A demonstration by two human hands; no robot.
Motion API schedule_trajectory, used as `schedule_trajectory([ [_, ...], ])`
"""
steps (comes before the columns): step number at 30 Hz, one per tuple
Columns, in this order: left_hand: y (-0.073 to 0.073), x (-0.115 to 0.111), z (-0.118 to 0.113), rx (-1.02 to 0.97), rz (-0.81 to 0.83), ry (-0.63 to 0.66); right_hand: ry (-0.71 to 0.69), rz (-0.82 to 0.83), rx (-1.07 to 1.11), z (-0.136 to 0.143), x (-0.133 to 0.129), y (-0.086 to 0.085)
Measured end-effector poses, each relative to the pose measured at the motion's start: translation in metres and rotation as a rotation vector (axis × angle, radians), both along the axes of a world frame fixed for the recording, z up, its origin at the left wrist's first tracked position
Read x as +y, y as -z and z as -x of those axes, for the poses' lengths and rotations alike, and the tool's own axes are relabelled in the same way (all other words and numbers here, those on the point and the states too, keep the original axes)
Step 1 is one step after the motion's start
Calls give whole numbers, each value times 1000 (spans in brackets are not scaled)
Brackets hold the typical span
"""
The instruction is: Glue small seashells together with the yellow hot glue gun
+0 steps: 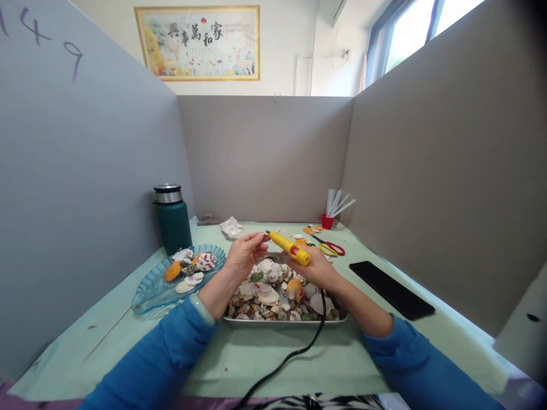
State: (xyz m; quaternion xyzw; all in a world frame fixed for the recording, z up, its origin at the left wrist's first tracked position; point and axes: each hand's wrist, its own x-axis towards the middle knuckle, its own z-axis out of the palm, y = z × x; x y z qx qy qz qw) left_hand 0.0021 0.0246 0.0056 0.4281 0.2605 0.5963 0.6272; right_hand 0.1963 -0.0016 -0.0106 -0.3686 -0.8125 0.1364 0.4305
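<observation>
My right hand (317, 269) is wrapped round a yellow glue gun (288, 246), its dark nozzle pointing left. A black cord (294, 353) runs from it down to the table's front edge. Just at the nozzle, my left hand (247, 254) has thumb and fingers pinched together; whatever is between them is too small to make out. Both hands are above a metal tray (286, 323) heaped with seashells (267, 295), spotted, white, orange and green. To the left, a blue scalloped plate (147, 293) holds several larger shells, including a striped scallop shell (205, 261).
A green bottle (173, 228) stands behind the plate. Crumpled white wrapping (231, 228) lies at the back. Red-and-yellow scissors (331, 247) and a red cup (327, 221) of white sticks are back right, with a black phone-like slab (391, 289) nearer. Grey partitions (265, 159) enclose three sides.
</observation>
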Motion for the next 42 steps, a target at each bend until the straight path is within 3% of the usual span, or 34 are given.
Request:
schedule_trajectory([
  [14,0,2,-1,-34,49,-34,-20,-202,-123,0,-2,0],
  [31,1,5,1,-16,48,-47,118,-272,-219,-2,4,6],
  [42,4,8,1,-19,21,-16,111,-242,-237,-2,3,8],
])
